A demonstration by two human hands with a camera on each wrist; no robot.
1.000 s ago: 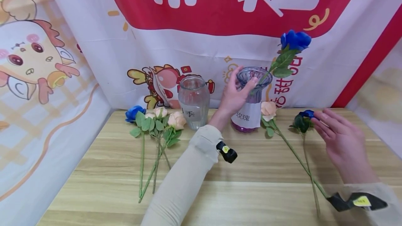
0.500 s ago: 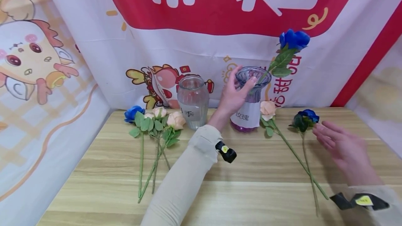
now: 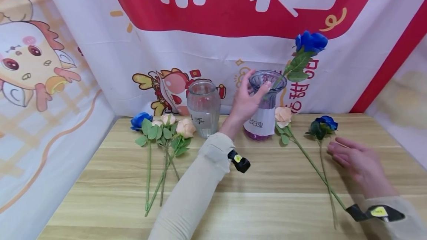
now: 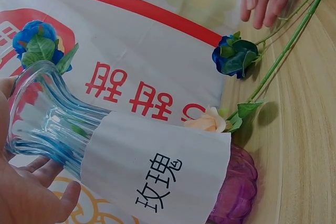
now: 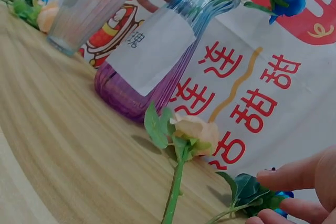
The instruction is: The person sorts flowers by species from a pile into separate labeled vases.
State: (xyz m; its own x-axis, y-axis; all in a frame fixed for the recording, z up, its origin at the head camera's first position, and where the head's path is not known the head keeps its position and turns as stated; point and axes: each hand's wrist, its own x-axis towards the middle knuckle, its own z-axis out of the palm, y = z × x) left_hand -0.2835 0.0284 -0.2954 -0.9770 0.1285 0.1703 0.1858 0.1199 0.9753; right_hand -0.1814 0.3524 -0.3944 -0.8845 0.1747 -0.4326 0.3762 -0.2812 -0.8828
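Observation:
My left hand grips the flared neck of a blue-to-purple glass vase, its thumb at the rim. A white paper label with dark characters wraps the vase. One blue rose leans out of the mouth to the right, its lower stem seen only dimly through the glass. My right hand hovers by a second blue rose lying on the table, fingers loosely extended and nothing held. Beside that rose lies a peach rose; their stems cross. In the right wrist view, right fingers overlap the lying blue rose.
A clear ribbed glass vase, also labelled, stands left of the held one. Further left on the wooden table lie a blue rose and several peach roses with crossed stems. A printed cloth hangs behind the table.
My right hand has drawn back from the lying blue rose, down toward the table's front. The left hand keeps its grip on the vase, and the flowers lie where they were.

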